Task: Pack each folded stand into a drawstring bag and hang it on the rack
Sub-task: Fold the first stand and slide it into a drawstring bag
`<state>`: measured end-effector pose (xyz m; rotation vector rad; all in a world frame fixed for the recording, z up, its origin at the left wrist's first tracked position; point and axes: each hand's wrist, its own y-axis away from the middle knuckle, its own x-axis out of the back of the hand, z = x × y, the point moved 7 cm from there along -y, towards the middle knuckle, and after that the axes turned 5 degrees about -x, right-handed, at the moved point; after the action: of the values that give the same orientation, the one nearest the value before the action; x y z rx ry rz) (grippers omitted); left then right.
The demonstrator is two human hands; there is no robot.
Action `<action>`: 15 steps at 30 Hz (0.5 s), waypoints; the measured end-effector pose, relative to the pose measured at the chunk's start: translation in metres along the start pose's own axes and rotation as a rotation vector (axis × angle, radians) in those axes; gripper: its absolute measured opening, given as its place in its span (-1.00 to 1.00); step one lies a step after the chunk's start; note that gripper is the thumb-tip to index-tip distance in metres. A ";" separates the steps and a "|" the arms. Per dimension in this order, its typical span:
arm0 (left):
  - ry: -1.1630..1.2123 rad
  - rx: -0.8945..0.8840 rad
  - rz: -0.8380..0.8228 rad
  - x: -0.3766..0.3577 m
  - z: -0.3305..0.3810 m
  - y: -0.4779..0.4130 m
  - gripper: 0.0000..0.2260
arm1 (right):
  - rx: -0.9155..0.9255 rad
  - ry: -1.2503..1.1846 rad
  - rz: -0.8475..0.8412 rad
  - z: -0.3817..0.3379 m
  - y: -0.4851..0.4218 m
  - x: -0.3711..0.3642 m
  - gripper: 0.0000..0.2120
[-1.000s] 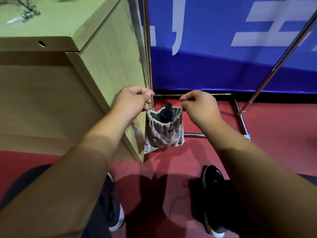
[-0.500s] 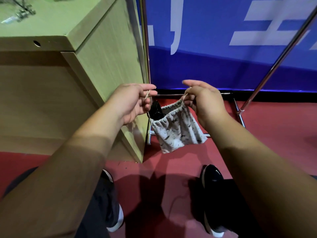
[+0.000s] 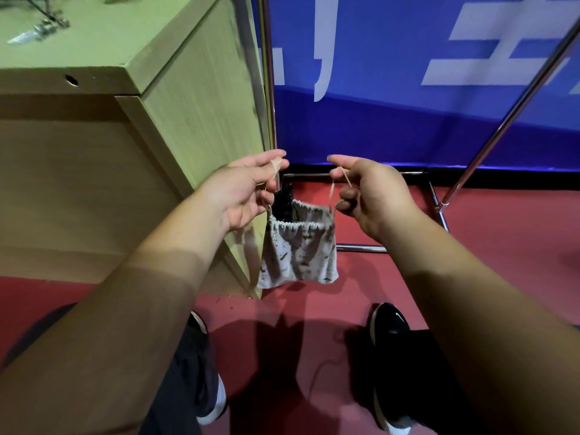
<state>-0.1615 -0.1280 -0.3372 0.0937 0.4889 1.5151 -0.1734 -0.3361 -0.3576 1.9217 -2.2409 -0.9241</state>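
Observation:
A small grey patterned drawstring bag [image 3: 299,249] hangs in the air between my hands, above the red floor. The black folded stand [image 3: 284,204] pokes out of its gathered mouth at the left. My left hand [image 3: 241,193] pinches the left beige drawstring between thumb and forefinger. My right hand [image 3: 367,193] pinches the right drawstring the same way, its loop running down to the bag's right corner. The cords are drawn up and apart. The metal rack [image 3: 502,120] stands behind, its slanted pole at the right and an upright pole beside the cabinet.
A light wooden cabinet [image 3: 194,98] stands close on the left, small metal parts on its top. A blue banner [image 3: 392,73] covers the wall behind the rack. The rack's base bars [image 3: 439,208] lie on the red floor. My two shoes are below.
The bag swung back from a rightward tilt and hangs level, lower under my hands. Both hands lifted the cords higher, so longer drawstring loops show and the mouth is more gathered.

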 end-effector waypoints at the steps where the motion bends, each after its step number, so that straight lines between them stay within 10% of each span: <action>1: -0.039 -0.005 0.021 0.003 0.000 0.000 -0.82 | -0.006 0.018 -0.005 0.001 0.001 -0.001 -0.64; 7: -0.259 -0.029 0.071 -0.002 -0.001 0.005 -0.45 | -0.014 0.100 -0.127 0.008 0.004 -0.011 -0.35; 15: -0.498 0.133 -0.035 -0.008 -0.010 0.015 -0.14 | -0.035 0.105 -0.085 0.008 0.008 -0.008 -0.62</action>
<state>-0.1787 -0.1369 -0.3393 0.5496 0.1876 1.3619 -0.1819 -0.3253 -0.3584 2.0138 -2.0876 -0.8444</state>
